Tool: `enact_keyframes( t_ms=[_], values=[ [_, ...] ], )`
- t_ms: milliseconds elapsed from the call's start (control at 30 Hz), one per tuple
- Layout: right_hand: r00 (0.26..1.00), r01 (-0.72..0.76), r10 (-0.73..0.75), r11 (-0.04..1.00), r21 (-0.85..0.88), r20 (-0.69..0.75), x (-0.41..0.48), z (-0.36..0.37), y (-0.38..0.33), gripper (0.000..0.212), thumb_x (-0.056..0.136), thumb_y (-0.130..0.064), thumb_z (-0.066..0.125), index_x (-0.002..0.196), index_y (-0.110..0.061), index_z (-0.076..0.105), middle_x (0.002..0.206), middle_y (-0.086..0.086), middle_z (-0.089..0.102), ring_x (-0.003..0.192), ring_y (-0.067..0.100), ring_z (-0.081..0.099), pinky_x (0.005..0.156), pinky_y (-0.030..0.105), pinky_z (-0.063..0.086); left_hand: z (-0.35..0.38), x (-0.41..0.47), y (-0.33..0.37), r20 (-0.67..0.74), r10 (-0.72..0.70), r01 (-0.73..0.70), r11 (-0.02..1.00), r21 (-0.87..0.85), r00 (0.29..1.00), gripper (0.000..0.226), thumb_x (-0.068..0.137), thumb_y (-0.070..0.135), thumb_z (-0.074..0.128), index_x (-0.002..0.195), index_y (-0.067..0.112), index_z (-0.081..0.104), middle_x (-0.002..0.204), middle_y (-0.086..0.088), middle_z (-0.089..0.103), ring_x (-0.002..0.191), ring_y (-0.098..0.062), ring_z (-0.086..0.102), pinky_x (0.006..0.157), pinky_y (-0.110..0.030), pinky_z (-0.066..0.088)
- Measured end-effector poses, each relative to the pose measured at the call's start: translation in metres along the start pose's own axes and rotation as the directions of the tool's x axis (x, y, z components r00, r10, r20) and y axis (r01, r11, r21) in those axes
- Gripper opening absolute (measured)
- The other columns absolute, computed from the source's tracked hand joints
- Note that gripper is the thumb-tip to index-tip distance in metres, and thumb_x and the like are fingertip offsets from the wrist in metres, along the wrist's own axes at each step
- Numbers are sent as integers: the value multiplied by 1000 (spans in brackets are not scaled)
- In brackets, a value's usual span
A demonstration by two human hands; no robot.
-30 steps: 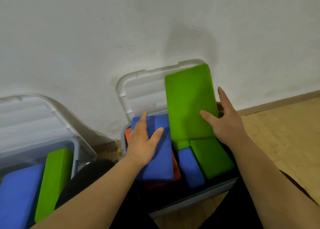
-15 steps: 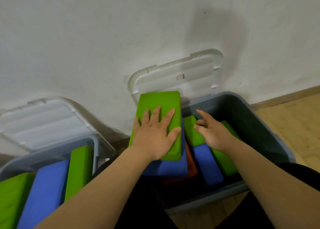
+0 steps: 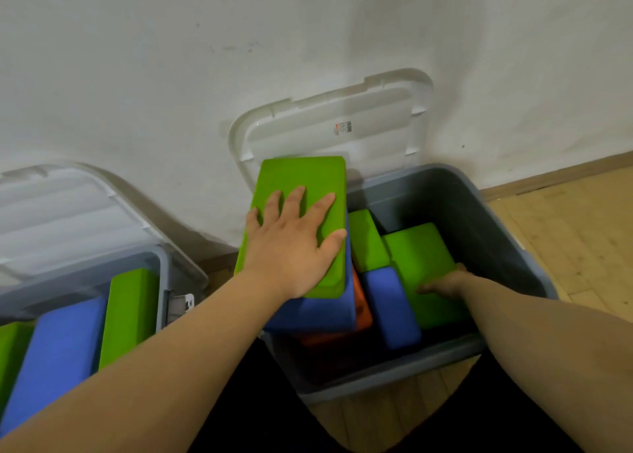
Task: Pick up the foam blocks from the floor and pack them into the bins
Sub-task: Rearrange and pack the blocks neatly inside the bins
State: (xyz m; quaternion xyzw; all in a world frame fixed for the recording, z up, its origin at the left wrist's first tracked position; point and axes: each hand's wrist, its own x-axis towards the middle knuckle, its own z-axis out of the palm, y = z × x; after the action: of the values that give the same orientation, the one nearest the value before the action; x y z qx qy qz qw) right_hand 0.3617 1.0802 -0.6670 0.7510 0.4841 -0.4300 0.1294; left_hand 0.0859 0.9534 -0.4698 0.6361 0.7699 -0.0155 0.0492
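My left hand (image 3: 291, 243) lies flat, fingers spread, on a green foam block (image 3: 305, 178). That block rests on a blue block (image 3: 308, 312) with an orange block (image 3: 363, 310) under it, at the left side of the grey bin (image 3: 513, 220). My right hand (image 3: 442, 283) reaches down into the bin and touches a second green block (image 3: 421, 247); its fingers are foreshortened and hard to read. A smaller green block (image 3: 366, 240) and a blue block (image 3: 390, 305) lie between the two hands.
A second grey bin (image 3: 164, 271) at the left holds a green block (image 3: 130, 312) and a blue block (image 3: 58, 353). Both clear lids (image 3: 342, 120) (image 3: 61, 213) lean open against the white wall. Wooden floor (image 3: 582, 233) lies to the right.
The green block came down from upright in my right hand onto the blue block, where my left hand now holds it flat. My right hand dropped lower into the bin onto another green block.
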Motion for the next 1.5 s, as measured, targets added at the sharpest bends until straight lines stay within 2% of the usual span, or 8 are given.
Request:
enact_keyframes(
  t_ms=[200, 333, 433, 667, 833, 967, 1233, 1500],
  values=[
    [996, 83, -83, 996, -10, 34, 28, -20, 13, 161, 27, -54, 95, 160, -28, 8, 151, 21, 41, 130, 45, 49, 107, 54, 46, 1, -6, -6, -12, 10, -11, 1000, -19, 1000, 73, 88, 79, 13, 156, 54, 8, 170, 2, 11, 155, -34, 8, 120, -60, 13],
    [992, 122, -117, 984, -126, 51, -34, -36, 4, 148, 56, -37, 96, 161, -31, -9, 157, 25, 31, 135, 46, 44, 111, 55, 41, 0, -6, -4, -19, 17, -17, 1000, -8, 1000, 70, 92, 79, 17, 156, 53, 8, 170, 1, 11, 155, -34, 8, 120, -60, 14],
    [974, 224, -226, 972, -76, -24, -75, -44, -11, 118, 77, -29, 87, 163, -19, 7, 156, 19, 40, 132, 41, 49, 107, 47, 45, -1, -8, -6, -15, 18, -18, 1000, -20, 1000, 70, 93, 78, 18, 156, 52, 7, 170, 0, 11, 155, -34, 8, 120, -60, 13],
    [790, 502, -482, 863, -51, -379, -159, -58, -41, 111, 73, -55, 70, 158, -46, -1, 140, 23, 44, 116, 43, 56, 97, 48, 49, -1, -14, -8, -16, 10, -11, 999, -40, 1000, 68, 94, 77, 18, 157, 53, 9, 170, 1, 11, 155, -33, 7, 121, -60, 12],
    [796, 593, -597, 802, -71, -102, -176, -30, -46, 134, 65, -61, 81, 151, -53, -22, 147, 14, 40, 124, 39, 52, 102, 53, 48, -3, -16, -11, -14, 3, -4, 999, -46, 1000, 64, 96, 74, 19, 156, 54, 9, 170, 2, 11, 155, -33, 7, 121, -60, 11],
    [765, 613, -632, 774, 159, 124, -174, -36, -39, 139, 67, -48, 91, 154, -52, -17, 152, 2, 44, 119, 24, 61, 97, 42, 55, -8, -15, -6, 47, 10, -9, 1000, -15, 999, 64, 98, 71, 19, 158, 51, 7, 170, -2, 8, 155, -35, 6, 121, -61, 11],
    [733, 591, -662, 733, 337, 155, -154, -36, -31, 123, 71, -10, 90, 159, -44, 12, 138, -2, 52, 99, 23, 71, 77, 40, 62, -28, 14, 19, 183, 406, -433, 890, 140, 895, 51, 102, 54, 36, 153, 57, 26, 169, 3, 9, 155, -35, 1, 122, -62, 7],
    [803, 418, -540, 811, 408, 250, -88, -63, 1, 105, 76, -6, 86, 155, -42, 29, 145, 1, 52, 118, 21, 61, 99, 47, 54, -21, 25, 32, 311, 389, -446, 884, 138, 867, 50, 92, 60, 50, 141, 64, 42, 166, 15, 21, 154, -32, -16, 119, -68, -5]
  ],
)
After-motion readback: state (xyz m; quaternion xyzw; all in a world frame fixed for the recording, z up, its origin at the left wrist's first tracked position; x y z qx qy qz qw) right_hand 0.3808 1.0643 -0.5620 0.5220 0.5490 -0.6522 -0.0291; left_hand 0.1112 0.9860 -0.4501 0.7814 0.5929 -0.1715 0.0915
